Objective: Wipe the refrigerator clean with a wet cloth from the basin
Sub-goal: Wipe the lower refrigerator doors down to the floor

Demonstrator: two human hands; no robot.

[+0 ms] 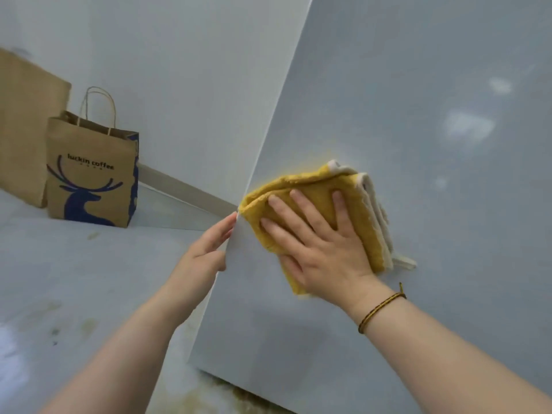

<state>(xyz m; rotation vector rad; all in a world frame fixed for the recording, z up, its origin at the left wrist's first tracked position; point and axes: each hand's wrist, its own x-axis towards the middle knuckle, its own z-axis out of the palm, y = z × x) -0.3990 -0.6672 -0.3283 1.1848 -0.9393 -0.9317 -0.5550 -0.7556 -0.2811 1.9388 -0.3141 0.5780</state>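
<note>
1. Where the floor (74,264) meets the wall at far left, two brown paper bags stand side by side: a plain one (27,127) cut off by the frame edge, and just right of it a printed bag (89,177) with twisted handles, a dark blue deer and the words "luckin coffee". What either bag holds cannot be seen.
2. Right of the bags, the left hand (209,249) rests on the left edge of the refrigerator (418,115), fingers straight and close together, their tips partly hidden behind the edge.
3. On the refrigerator's pale grey face, the folded yellow cloth (316,186) with white trim lies flat, its left corner at that same edge.
4. The right hand (322,249) presses the cloth against the panel, palm down, fingers spread wide and straight.
5. A thin braided bracelet (380,309) circles the right wrist.
6. Yellowish stains (209,395) mark the floor near the refrigerator's bottom edge.
</note>
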